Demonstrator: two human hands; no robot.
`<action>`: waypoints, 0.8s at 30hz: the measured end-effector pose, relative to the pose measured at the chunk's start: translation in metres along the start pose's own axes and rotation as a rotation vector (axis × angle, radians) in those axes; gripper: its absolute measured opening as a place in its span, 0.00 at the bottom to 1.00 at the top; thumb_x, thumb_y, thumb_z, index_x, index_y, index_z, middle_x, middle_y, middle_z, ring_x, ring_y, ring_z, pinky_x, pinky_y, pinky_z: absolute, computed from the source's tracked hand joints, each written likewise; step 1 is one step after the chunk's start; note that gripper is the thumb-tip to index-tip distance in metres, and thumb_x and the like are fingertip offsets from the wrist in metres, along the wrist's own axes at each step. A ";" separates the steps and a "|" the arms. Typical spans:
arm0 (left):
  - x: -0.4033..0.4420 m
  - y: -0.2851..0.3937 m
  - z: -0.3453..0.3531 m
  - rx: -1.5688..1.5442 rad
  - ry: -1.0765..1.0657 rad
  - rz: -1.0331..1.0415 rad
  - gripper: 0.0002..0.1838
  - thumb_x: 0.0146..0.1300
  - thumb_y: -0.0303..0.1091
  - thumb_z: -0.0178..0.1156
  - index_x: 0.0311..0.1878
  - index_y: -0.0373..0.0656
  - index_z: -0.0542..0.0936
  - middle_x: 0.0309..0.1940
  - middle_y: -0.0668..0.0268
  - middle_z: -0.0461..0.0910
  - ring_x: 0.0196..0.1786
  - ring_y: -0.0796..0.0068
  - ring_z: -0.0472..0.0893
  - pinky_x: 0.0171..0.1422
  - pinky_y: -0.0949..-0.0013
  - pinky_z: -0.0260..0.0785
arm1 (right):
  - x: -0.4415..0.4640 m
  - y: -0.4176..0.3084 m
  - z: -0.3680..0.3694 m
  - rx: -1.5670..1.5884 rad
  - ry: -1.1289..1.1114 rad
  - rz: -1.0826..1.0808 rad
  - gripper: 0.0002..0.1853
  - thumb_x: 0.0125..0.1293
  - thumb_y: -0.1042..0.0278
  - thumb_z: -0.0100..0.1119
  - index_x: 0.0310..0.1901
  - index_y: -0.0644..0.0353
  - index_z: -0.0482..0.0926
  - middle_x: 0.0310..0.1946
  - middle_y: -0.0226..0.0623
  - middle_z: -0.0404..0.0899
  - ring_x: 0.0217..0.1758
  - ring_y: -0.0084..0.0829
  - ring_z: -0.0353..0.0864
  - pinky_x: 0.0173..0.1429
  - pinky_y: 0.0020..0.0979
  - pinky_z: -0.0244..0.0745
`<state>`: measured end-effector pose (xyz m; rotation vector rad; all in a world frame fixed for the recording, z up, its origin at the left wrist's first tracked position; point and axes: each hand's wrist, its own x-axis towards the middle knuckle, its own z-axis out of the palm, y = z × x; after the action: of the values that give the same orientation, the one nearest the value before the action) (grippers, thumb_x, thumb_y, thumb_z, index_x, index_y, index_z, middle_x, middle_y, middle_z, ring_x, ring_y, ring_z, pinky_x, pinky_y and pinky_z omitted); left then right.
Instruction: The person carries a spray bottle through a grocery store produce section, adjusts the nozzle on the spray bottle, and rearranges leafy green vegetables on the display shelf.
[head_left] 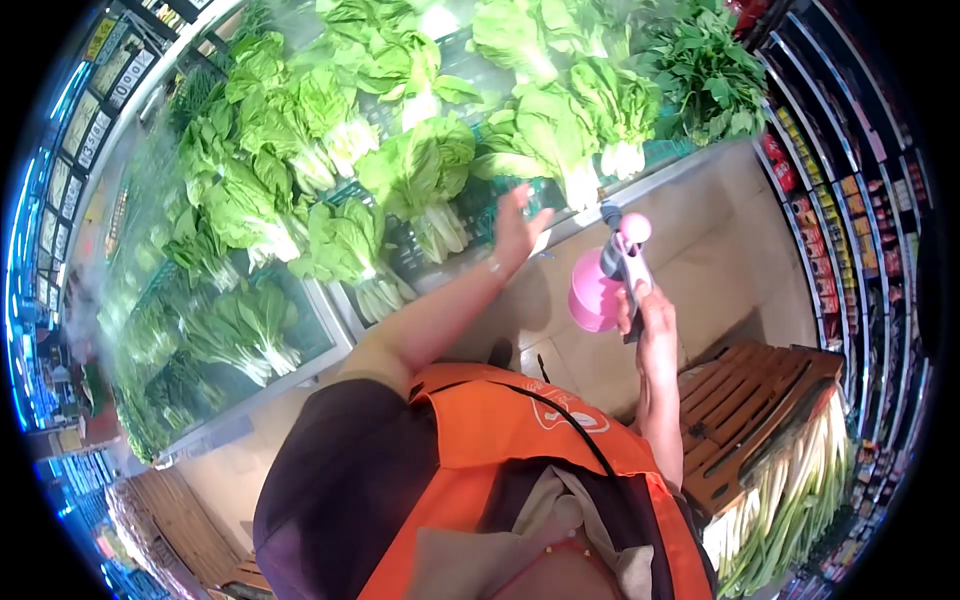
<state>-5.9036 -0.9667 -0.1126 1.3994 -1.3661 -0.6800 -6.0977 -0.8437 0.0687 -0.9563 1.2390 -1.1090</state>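
Observation:
My right hand (652, 312) is wrapped round the handle of a pink spray bottle (594, 292), whose nozzle points at the front edge of the vegetable display (690, 164). My left hand (516, 232) is empty, fingers spread, over that edge. Beside it, a leafy green bunch (425, 175) lies on the left and another bunch (562, 140) lies on the right, white stalks toward me. A darker leafy bundle (705, 75) fills the far right of the display. Whether my left hand touches anything cannot be made out.
Shelves of packaged goods (815, 220) rise on the right. A brown slatted crate (745, 415) stands near my right arm, with long green onions (785, 500) beside it. Another wooden crate (175, 515) is at the lower left. Mist hangs over the left display.

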 end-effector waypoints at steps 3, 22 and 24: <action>-0.030 0.017 -0.089 0.106 0.396 -0.003 0.35 0.49 0.37 0.72 0.57 0.32 0.66 0.49 0.56 0.68 0.51 0.63 0.70 0.58 0.64 0.63 | 0.004 -0.004 0.000 0.004 -0.098 0.030 0.19 0.69 0.54 0.46 0.37 0.66 0.74 0.20 0.29 0.69 0.18 0.19 0.65 0.24 0.22 0.61; 0.008 -0.007 -0.081 -0.202 0.132 -0.159 0.34 0.44 0.34 0.74 0.55 0.34 0.70 0.48 0.53 0.78 0.47 0.63 0.78 0.53 0.66 0.70 | -0.038 0.046 -0.009 -0.033 -0.142 0.082 0.23 0.65 0.47 0.54 0.34 0.65 0.73 0.19 0.29 0.69 0.16 0.19 0.65 0.21 0.22 0.60; 0.019 -0.029 -0.057 -0.228 0.169 -0.285 0.39 0.43 0.38 0.75 0.57 0.33 0.67 0.51 0.50 0.76 0.50 0.58 0.77 0.56 0.65 0.69 | -0.042 0.042 -0.006 -0.045 -0.119 0.060 0.23 0.65 0.47 0.54 0.34 0.65 0.72 0.19 0.29 0.69 0.16 0.19 0.65 0.21 0.22 0.60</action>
<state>-5.8376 -0.9737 -0.1167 1.4430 -0.9351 -0.8540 -6.0986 -0.7930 0.0363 -0.9986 1.1921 -0.9676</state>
